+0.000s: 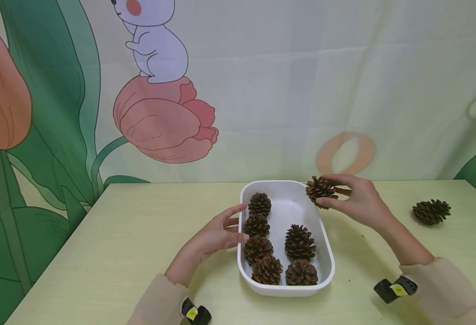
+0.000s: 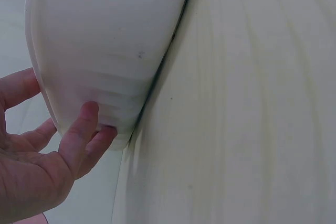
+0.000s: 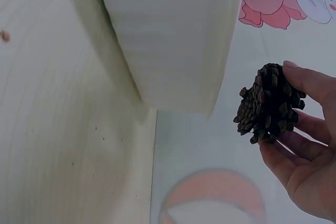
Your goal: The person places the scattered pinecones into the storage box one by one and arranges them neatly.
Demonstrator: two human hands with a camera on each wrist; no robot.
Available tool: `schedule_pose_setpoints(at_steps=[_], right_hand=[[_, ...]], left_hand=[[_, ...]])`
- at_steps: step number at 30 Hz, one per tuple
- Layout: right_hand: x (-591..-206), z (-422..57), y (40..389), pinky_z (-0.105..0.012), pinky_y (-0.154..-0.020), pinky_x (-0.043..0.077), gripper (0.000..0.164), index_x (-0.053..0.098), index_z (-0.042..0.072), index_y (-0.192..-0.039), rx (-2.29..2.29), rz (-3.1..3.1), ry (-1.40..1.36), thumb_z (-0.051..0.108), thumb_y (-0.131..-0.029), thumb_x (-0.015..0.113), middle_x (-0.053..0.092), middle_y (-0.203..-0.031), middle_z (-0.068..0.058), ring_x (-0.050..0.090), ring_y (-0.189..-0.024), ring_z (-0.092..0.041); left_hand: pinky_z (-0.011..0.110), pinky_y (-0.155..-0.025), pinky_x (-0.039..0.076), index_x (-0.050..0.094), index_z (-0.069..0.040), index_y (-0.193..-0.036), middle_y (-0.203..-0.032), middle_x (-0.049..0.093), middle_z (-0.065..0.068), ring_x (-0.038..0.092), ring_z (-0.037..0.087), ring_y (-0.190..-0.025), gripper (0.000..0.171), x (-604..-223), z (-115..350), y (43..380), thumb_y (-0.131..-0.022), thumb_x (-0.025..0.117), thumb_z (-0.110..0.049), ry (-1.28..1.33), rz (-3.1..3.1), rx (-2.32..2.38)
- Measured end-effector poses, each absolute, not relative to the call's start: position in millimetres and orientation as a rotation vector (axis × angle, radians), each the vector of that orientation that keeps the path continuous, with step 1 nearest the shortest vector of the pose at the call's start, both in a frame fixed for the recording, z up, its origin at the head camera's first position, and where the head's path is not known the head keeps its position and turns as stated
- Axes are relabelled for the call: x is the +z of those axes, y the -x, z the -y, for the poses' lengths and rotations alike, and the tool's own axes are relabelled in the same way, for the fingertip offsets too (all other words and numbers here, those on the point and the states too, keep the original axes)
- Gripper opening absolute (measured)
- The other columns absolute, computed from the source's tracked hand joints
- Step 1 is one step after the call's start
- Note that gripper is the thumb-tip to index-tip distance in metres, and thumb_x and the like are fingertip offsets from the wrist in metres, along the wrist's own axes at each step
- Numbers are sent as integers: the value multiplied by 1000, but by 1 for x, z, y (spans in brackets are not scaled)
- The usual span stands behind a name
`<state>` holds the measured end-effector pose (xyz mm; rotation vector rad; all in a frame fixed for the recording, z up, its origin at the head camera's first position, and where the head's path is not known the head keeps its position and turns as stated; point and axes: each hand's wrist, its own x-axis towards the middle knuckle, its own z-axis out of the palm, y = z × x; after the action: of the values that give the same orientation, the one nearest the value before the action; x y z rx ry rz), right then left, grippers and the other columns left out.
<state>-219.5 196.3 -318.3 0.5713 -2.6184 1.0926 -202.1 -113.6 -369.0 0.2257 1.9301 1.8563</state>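
Observation:
A white rectangular plastic tub (image 1: 279, 291) stands on the table with several brown pine cones inside. Along its left wall runs a row of cones, among them a pine cone (image 1: 267, 270) at the near end. On the right side lie a larger pine cone (image 1: 300, 243) and another pine cone (image 1: 301, 272). My left hand (image 1: 215, 232) holds the tub's left side, thumb and forefinger at the rim; lower fingers (image 2: 84, 129) rest against the outer wall. Between thumb and fingertips, my right hand (image 1: 357, 201) pinches a pine cone (image 3: 270, 103) above the tub's far right corner.
One more pine cone (image 1: 431, 212) lies on the table (image 1: 140, 234) at the far right. Behind the table's back edge hangs a printed cloth (image 1: 262, 113) with flowers and a white animal. Small dark crumbs dot the table right of the tub.

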Motion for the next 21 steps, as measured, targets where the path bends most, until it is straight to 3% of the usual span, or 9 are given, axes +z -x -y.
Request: schedule_pose_setpoints(at_steps=[21], right_hand=[[-327,-164,221,-38,-88,48,49,58,-3,-115,1222,2606,-661,17,-74,76,57,-117,-18,55,-107,-33]], left_hand=[[39,-89,48,31,-15,-142,-135,36,26,45,38,-118,71,-368,113,202,-81,61,6,-210,-1945,1847]])
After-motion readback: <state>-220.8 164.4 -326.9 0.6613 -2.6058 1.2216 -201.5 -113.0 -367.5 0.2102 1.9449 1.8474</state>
